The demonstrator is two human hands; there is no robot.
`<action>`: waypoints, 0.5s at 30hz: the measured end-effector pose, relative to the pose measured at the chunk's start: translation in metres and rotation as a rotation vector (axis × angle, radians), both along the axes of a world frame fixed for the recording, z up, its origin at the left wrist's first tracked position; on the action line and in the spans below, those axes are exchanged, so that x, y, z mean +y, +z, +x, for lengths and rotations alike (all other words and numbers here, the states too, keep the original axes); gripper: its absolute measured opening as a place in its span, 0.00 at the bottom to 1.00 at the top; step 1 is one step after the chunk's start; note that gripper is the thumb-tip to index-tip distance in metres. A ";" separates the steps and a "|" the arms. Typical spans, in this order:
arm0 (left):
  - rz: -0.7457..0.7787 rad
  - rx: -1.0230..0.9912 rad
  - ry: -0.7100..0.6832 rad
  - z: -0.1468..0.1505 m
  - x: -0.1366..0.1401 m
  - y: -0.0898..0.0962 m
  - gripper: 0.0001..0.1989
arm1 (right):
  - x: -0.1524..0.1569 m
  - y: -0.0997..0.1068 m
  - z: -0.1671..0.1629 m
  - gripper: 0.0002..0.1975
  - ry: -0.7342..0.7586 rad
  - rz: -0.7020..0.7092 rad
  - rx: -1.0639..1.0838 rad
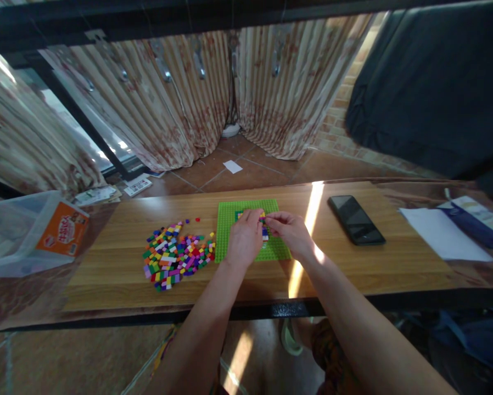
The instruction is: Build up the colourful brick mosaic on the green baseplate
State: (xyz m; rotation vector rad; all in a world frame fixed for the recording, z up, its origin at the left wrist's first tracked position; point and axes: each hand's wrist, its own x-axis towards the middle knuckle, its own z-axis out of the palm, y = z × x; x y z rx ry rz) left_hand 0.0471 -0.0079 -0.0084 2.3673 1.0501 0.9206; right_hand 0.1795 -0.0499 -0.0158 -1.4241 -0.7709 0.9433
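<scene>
A green studded baseplate (pixel 225 241) lies on the wooden board, with a patch of small coloured building bricks (pixel 265 235) on it, white and blue ones showing. My left hand (pixel 246 233) is over the middle of the plate, hiding part of that patch; its closed fingers are at a few tiny yellow and pink bricks (pixel 263 215). From the right, my right hand (pixel 290 230) meets them with thumb and forefinger pinched at the same bricks. The fingertips are too small to show exactly which piece each hand grips.
Left of the plate spreads a loose heap of multicoloured bricks (pixel 176 258). A black phone (pixel 357 219) lies to the right on the wooden board (pixel 118 230). Beyond the board are a clear plastic tub (pixel 20 236) at left and white paper (pixel 440 230) at right.
</scene>
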 end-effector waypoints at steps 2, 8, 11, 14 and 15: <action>-0.005 0.001 0.006 0.000 -0.001 0.000 0.15 | 0.001 0.001 -0.002 0.15 -0.006 0.001 -0.012; -0.014 0.013 0.017 0.001 -0.002 -0.001 0.15 | 0.007 -0.003 -0.004 0.14 -0.039 -0.044 -0.100; -0.023 0.022 0.015 0.002 -0.003 0.000 0.15 | 0.009 -0.005 -0.003 0.12 -0.049 -0.069 -0.151; -0.032 0.025 0.016 0.002 -0.003 0.000 0.15 | 0.010 -0.006 -0.003 0.11 -0.060 -0.102 -0.188; -0.034 0.025 0.016 0.002 -0.003 0.000 0.15 | 0.010 -0.006 -0.003 0.11 -0.063 -0.107 -0.193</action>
